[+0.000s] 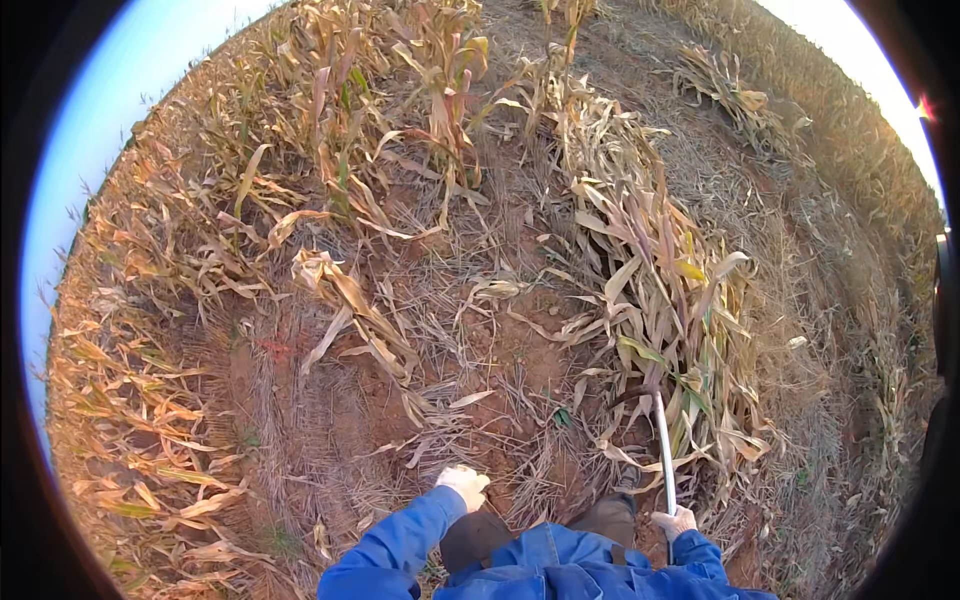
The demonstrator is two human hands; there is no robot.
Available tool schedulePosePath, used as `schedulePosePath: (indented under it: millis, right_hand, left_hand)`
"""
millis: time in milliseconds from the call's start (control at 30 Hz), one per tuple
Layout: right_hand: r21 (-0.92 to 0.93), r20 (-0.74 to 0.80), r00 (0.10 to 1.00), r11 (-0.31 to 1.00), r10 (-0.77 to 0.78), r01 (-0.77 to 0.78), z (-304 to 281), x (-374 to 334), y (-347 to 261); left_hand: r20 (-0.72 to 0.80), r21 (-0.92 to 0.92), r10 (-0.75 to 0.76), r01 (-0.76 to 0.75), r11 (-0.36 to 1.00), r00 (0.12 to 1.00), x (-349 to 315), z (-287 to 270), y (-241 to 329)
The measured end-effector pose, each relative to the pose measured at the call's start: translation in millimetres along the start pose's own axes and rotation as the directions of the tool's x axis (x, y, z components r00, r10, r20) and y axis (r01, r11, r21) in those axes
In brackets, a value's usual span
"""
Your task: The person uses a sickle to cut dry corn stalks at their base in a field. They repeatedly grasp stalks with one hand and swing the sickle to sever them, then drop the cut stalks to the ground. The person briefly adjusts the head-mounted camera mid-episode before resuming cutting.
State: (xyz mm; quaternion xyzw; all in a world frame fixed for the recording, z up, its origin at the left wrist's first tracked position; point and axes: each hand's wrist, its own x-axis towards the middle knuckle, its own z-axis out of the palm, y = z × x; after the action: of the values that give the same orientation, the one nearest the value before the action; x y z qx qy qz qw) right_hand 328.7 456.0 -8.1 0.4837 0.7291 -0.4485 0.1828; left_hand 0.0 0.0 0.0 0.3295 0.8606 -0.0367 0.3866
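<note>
My right hand [675, 522], at the lower right, is wrapped round the pale straight handle of a long-handled sickle [664, 450]. The tool's dark head lies at the edge of a heap of cut corn stalks [660, 270], partly hidden by dry leaves. Closed with nothing visible in it, my left hand [466, 486] hangs in front of my body above straw-strewn soil. Ahead of that hand a bent, dry corn stalk [360, 310] leans over the ground.
Standing dry corn [330, 130] fills the far left and left side. Another bundle of cut stalks [735, 95] lies at the far right. Reddish soil [520, 350] with scattered straw spreads between the rows. My shoe [628, 478] is beside the heap.
</note>
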Motion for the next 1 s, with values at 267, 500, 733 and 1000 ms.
schedulePosePath:
  millis: [267,500,733,1000]
  right_hand:
    - [0.259,0.296,0.953,0.956,0.056,-0.136,146.4,-91.4,-241.1]
    - [0.257,0.349,0.936,0.957,0.040,-0.137,189.3,-70.8,-383.9]
    - [0.324,0.460,0.881,0.904,0.107,-0.279,226.3,73.1,-423.0]
    - [0.124,0.575,0.764,0.891,0.294,-0.436,224.5,285.1,-507.8]
  left_hand:
    - [-0.092,-0.433,-0.460,0.381,0.817,0.883,-160.5,45.5,-217.2]
    - [-0.227,-0.479,-0.353,0.212,0.852,0.907,-97.8,-34.7,-232.4]
    - [-0.264,-0.381,-0.354,0.241,0.893,0.897,66.6,-166.0,-276.9]
    - [-0.222,-0.143,-0.456,0.433,0.890,0.862,287.7,-307.1,-367.4]
